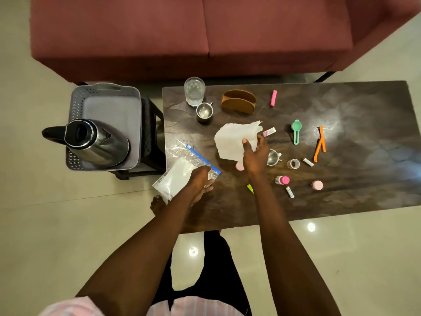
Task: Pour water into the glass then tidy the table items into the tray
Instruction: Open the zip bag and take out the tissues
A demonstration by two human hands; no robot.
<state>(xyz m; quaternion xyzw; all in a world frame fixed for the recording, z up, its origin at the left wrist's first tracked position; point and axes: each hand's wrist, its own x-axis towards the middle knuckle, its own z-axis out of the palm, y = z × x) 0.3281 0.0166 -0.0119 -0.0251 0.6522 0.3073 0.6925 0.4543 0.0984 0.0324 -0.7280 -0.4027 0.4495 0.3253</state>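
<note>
Fingers, right: your right hand (254, 153) pinches a stack of white paper napkins (235, 142) between thumb and fingers (245, 141), lifted over mid-desk.
Fingers, left: your left hand (200, 180) grips the mouth of a clear zip bag (182, 172) with a blue seal strip, at the desk's near-left corner; white contents inside.
Desk: dark wood-grain desk (341, 179), glossy, rectangular.
Glass: clear tumbler (194, 91) with water in it, at the far-left corner of the desk.
Tray: grey perforated plastic tray (107, 96) on a black stool left of the desk; steel kettle (95, 142) with black lid and handle stands in it.
In the way: small steel cup (204, 111) just beside the glass; a second steel cup (273, 157) partly hidden by your right hand.
Holder: brown curved napkin holder (239, 101), far side.
Scattered right: pink stick (273, 98), green strainer (296, 131), orange peeler (320, 143), tape roll (293, 164), pink-capped bottle (282, 180), round pink lid (317, 185), two small lighters, well apart.
Behind: maroon fabric sofa (205, 30).
Floor: pale polished tiles (57, 224).
</note>
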